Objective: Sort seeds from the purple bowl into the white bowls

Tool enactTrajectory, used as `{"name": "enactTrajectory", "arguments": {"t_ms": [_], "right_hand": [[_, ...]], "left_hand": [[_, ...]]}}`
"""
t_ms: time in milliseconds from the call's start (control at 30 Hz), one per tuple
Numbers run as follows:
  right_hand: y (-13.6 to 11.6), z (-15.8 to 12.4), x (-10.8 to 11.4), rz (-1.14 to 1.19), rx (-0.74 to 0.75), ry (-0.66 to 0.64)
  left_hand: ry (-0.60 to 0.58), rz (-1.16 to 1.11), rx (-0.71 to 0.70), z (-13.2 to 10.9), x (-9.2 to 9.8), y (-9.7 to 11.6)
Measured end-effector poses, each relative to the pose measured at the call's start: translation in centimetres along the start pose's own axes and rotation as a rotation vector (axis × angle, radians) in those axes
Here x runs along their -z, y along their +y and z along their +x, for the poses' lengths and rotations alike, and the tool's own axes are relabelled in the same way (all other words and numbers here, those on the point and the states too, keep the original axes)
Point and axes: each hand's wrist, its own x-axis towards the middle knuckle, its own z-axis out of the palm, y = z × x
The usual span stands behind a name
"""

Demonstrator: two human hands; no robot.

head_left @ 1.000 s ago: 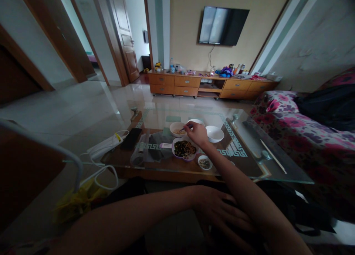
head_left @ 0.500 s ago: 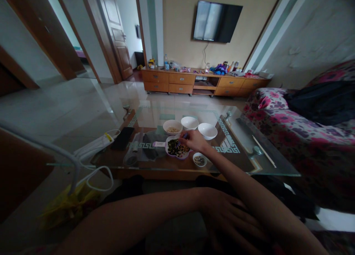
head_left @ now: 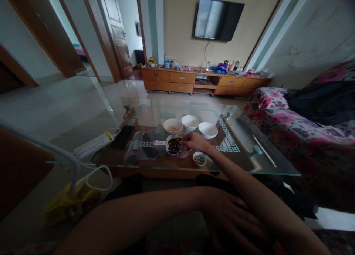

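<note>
My right hand (head_left: 194, 141) reaches over a pale purple-rimmed dish (head_left: 181, 156) holding dark green and brown bits. Its fingers are closed on a small purple utensil (head_left: 181, 148), whose tip is down among the bits; its exact kind is too small to tell. My left hand (head_left: 229, 216) lies low in front of me, fingers stretched out, beneath my right forearm. A small white bowl (head_left: 199, 159) with seed-like bits stands just right of the dish. Behind are a bowl (head_left: 173, 126) with pale pieces and two white bowls (head_left: 190, 123), with nothing visible in them.
The glass table (head_left: 149, 118) also bears a dark flat object (head_left: 123, 136), clear plastic packaging (head_left: 142, 146), a white power strip (head_left: 93, 144) and chopsticks (head_left: 264, 150). A yellow bag (head_left: 69, 203) lies at lower left. A flowered sofa (head_left: 299, 129) stands right.
My right hand has shifted slightly within the dish, and more of the purple utensil shows, pointing down into the bits. My left hand stays in place.
</note>
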Motion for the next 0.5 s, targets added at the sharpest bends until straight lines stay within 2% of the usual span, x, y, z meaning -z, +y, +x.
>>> {"name": "enactTrajectory", "arguments": {"t_ms": [100,267,433,500], "right_hand": [[0.11,0.11,-0.2,0.017,0.018,-0.018],[-0.01,0.26,-0.44,0.01,0.065,-0.061],[-0.32,0.2,-0.58,-0.016,0.101,-0.069],[-0.35,0.17,-0.69,-0.017,0.109,-0.056]], "left_hand": [[0.039,0.004,-0.013,-0.08,0.09,-0.06],[-0.025,0.002,-0.009,-0.15,-0.24,0.14],[0.04,0.009,-0.004,-0.2,-0.33,0.19],[0.026,-0.001,-0.004,-0.15,-0.16,0.12]]}}
